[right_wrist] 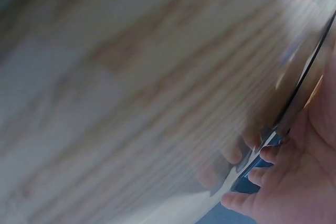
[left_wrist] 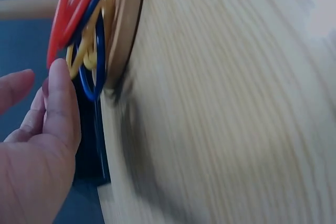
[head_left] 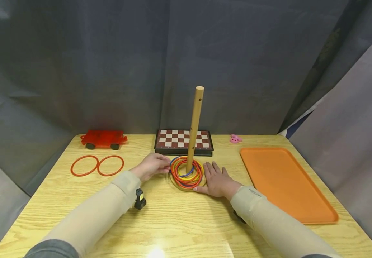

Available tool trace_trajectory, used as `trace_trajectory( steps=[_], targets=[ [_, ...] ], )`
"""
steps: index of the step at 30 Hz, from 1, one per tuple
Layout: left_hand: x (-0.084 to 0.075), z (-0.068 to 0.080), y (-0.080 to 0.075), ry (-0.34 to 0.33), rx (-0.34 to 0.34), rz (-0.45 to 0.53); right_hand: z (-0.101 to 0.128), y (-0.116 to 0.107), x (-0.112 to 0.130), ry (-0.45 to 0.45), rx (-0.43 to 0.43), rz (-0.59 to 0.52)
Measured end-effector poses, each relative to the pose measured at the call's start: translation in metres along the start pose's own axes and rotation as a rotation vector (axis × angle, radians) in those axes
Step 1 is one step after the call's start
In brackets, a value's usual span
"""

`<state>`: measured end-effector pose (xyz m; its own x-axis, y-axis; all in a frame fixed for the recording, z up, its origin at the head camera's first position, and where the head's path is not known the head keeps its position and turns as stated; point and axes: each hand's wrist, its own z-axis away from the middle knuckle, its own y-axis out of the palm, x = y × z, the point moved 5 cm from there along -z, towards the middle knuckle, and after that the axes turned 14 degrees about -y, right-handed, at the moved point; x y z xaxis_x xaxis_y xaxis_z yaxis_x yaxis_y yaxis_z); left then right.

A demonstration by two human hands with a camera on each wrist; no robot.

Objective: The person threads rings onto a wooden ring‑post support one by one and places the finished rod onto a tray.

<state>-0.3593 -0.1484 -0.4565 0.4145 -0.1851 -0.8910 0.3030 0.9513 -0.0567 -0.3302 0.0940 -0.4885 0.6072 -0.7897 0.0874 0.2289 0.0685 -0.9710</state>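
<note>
A wooden post [head_left: 194,125] rises from a round wooden base, tilted slightly in the head view. Around its foot lies a pile of red, yellow and blue rings [head_left: 187,182]. My left hand [head_left: 151,166] is at the pile's left edge. In the left wrist view, a fingertip meets the red rings [left_wrist: 79,9] while the thumb stands apart from them; a blue ring [left_wrist: 100,61] hangs lower beside the base [left_wrist: 126,24]. On the other side, my right hand [head_left: 217,181] spreads its fingers against the base's right edge. The right wrist view is blurred, showing the palm and fingertips.
Two red rings [head_left: 84,175] [head_left: 110,175] lie side by side at the left. Behind them stands a red wheeled cart [head_left: 104,138]. A checkered board box [head_left: 173,139] sits behind the post. Toward the right are a small pink object [head_left: 235,139] and an orange tray [head_left: 282,182].
</note>
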Motion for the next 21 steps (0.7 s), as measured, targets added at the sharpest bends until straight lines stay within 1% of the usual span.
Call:
trace_trajectory(
  steps=[2,4,7,10,15,18,21],
  targets=[
    [0.002,0.001,-0.009,0.005,-0.016,-0.004,0.000,0.000,0.000,-0.002,-0.003,-0.005],
    [0.004,0.002,-0.022,0.019,-0.036,-0.015,0.000,0.000,-0.001,-0.004,-0.005,-0.011],
    [0.005,0.005,-0.047,0.033,-0.085,-0.031,0.000,0.000,-0.001,-0.009,-0.004,-0.015],
    [0.002,0.012,-0.077,0.052,-0.125,-0.032,0.000,0.000,-0.001,-0.016,-0.005,-0.024],
    [-0.013,0.036,-0.132,0.098,-0.163,0.020,-0.001,0.001,0.000,-0.022,-0.007,-0.030],
    [-0.023,0.052,-0.164,0.148,-0.158,0.075,0.000,0.000,0.000,-0.012,0.000,-0.022],
    [-0.031,0.066,-0.190,0.194,-0.144,0.122,0.000,0.000,0.000,-0.006,0.003,-0.022]
  ],
)
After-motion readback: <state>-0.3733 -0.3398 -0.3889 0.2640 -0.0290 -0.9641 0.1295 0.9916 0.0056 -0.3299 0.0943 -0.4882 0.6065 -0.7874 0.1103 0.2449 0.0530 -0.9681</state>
